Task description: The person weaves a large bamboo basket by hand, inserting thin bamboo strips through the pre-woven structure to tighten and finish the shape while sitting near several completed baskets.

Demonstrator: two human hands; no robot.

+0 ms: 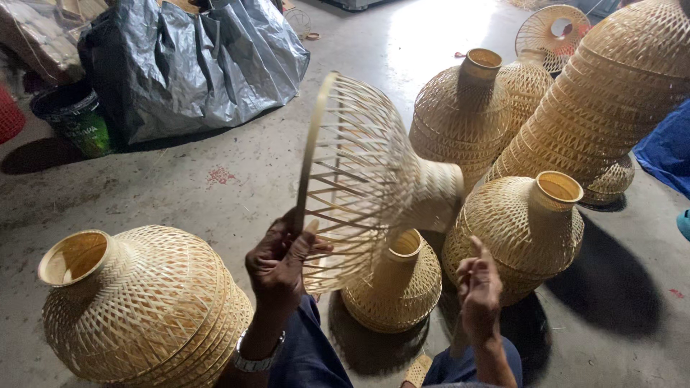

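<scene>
Concrete floor carries finished woven shades all round. Left hand is closed on the rim of an open-weave bamboo shade, held upright on edge; right hand hangs loosely curled, empty (just right of it). Judged risk: one-handed rim grip could let it tip or bend slats.

Woven bamboo lampshade in my left hand: pale, matt, open-lattice strips, smooth rim. Surrounding shades: denser, rough weave. Floor: dull, stained concrete. Tarpaulin: grey, glossy, crinkled plastic. My wristwatch: shiny metal.
</scene>
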